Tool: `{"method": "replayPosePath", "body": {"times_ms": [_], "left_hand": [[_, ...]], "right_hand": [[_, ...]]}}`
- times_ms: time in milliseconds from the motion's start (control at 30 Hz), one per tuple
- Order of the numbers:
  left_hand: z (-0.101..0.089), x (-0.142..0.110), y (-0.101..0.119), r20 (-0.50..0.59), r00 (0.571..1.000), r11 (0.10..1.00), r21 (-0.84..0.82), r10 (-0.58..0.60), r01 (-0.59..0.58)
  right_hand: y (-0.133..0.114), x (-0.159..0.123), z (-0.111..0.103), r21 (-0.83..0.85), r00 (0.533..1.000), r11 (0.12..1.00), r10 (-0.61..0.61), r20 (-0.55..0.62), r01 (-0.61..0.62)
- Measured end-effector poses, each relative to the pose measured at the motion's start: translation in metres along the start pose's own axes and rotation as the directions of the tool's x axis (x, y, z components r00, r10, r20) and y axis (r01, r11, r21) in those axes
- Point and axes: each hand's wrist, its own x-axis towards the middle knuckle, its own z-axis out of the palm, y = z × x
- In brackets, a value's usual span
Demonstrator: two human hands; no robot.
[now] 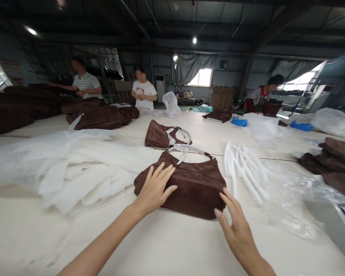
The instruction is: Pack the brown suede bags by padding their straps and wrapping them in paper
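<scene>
A dark brown handbag (192, 195) lies on the white table in front of me, its bottom side toward me. White wrapping covers part of its handle (194, 148), which points away from me. My left hand (155, 188) rests flat on the bag's left part, fingers spread. At the bag's right end is my right hand (234, 222), fingers apart, the fingertips at its edge. Just behind lies a second brown handbag (158, 135), its handle wrapped in white too.
White foam sheets (83, 172) spread over the table's left side. To the right are white foam tubes (247, 168), clear plastic bags (290, 199), a grey bin (330, 222) and stacked brown bags (336, 157). More brown bags (94, 115) lie far left. Three people stand across the table.
</scene>
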Motion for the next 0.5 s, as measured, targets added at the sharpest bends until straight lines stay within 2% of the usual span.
{"method": "replayPosePath", "body": {"times_ms": [133,233,300,400,500], "left_hand": [[0.002,0.02,-0.007,0.065,0.997,0.999,-0.022,0.034,-0.032],[-0.007,0.017,-0.002,0.071,0.995,0.997,-0.036,0.069,-0.067],[-0.015,0.003,0.002,0.064,0.994,0.995,-0.045,0.093,-0.09],[-0.035,-0.034,0.011,0.081,0.986,0.982,-0.13,0.147,-0.136],[-0.063,-0.071,0.022,0.211,0.965,0.953,-0.29,0.157,-0.092]], "right_hand": [[0.018,0.043,0.015,0.042,0.994,0.994,0.105,0.0,-0.105],[0.012,0.058,0.007,0.073,0.99,0.991,0.11,0.091,-0.117],[0.0,0.053,-0.007,0.081,0.988,0.995,0.044,0.146,-0.056],[-0.022,0.024,-0.035,0.116,0.975,0.992,-0.071,0.208,0.048],[-0.039,-0.013,-0.056,0.156,0.927,0.98,-0.172,0.334,0.125]]}}
